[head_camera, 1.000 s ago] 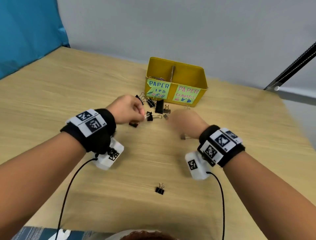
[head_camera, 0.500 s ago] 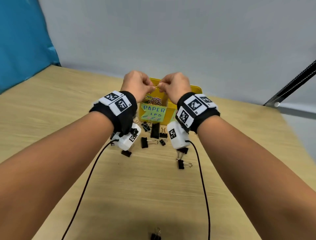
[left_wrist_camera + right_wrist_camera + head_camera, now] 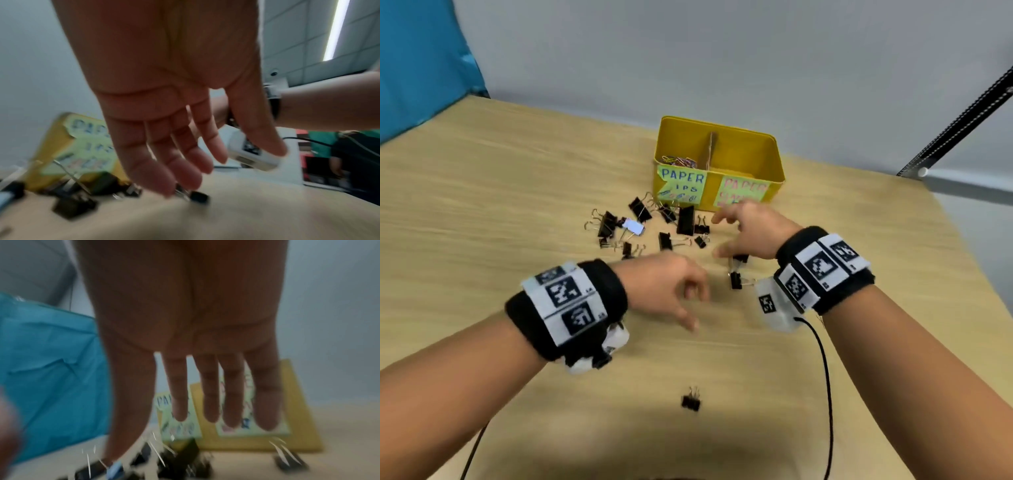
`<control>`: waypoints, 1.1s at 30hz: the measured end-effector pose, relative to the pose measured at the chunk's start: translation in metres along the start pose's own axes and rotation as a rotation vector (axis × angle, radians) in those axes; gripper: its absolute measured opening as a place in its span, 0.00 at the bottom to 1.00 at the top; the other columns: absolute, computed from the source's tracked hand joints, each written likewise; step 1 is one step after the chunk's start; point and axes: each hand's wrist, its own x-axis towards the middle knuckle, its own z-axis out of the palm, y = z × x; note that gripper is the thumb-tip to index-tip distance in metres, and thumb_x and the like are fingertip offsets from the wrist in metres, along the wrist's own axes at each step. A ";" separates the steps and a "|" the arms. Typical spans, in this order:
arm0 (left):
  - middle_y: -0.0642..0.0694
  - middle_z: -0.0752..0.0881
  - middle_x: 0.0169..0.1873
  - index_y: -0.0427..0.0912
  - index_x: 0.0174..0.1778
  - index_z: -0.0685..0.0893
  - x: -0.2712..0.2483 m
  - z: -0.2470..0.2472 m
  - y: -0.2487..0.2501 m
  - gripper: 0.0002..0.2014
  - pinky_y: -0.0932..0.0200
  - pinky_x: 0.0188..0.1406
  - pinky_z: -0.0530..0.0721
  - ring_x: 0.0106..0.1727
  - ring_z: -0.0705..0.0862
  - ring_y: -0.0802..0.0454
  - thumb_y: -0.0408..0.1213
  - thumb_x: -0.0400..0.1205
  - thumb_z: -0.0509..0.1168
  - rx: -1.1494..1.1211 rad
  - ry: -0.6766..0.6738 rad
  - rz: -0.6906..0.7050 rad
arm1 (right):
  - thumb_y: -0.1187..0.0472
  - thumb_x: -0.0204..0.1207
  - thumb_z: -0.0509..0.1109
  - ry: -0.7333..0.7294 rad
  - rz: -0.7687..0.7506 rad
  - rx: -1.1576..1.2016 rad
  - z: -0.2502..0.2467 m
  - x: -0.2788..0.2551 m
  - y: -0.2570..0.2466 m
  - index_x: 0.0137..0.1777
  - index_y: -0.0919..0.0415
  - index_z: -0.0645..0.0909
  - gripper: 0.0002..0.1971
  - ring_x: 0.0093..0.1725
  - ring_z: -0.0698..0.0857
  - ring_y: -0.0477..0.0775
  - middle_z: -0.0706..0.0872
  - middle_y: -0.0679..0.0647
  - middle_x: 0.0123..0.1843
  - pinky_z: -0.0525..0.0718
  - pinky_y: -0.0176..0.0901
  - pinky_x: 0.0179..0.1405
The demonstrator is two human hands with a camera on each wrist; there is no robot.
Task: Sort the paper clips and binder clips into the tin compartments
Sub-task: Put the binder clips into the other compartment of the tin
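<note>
Left hand grip slack, right hand splayed, both empty

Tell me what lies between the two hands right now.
Head view: one black binder clip on bare table, between left hand and right hand.

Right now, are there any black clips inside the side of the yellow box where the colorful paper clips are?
No, in the head view only colorful paper clips lie in that side of the yellow box; the black clips are on the table.
</note>
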 end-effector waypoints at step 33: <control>0.44 0.82 0.65 0.50 0.66 0.80 0.100 -0.017 -0.017 0.20 0.47 0.70 0.66 0.71 0.71 0.44 0.48 0.79 0.65 0.696 0.208 -0.176 | 0.60 0.62 0.82 -0.001 0.131 0.288 0.051 0.026 0.048 0.65 0.55 0.77 0.30 0.58 0.77 0.59 0.66 0.55 0.60 0.88 0.38 0.28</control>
